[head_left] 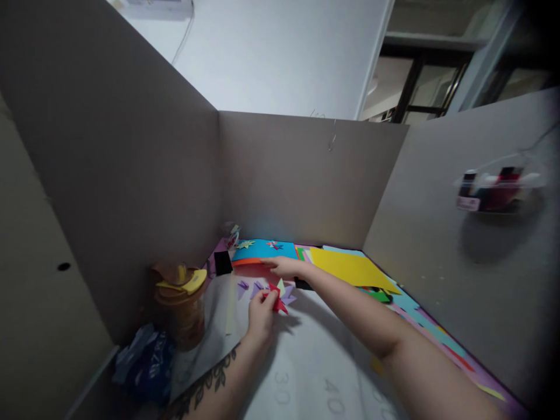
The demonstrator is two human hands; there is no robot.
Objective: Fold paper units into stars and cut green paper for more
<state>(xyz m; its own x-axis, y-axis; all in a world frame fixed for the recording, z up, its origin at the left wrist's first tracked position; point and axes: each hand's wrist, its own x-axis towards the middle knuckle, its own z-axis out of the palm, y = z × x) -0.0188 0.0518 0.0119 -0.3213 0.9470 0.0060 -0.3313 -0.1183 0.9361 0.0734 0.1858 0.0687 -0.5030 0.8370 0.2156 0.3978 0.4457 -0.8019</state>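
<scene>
My left hand (261, 312) is closed, pinching a folded paper star (280, 296) with red, pale green and lilac points, above the white mat. Beyond it, my right hand (284, 266) stretches across to a curved orange sheet of paper (247, 262), its fingertips closed at the sheet's right end. Small lilac folded paper pieces (243, 286) lie on the mat left of the star. Behind the orange paper is a blue sheet (258, 249) bearing a yellowish paper star (245, 245) and a red, white and blue one (275, 245).
A lidded brown cup (188, 315) and a blue packet (151, 367) stand at the left. Yellow paper (350, 267) and other coloured sheets lie along the back right. Grey partitions (301, 181) enclose the desk. The white mat (306, 356) carries printed numbers.
</scene>
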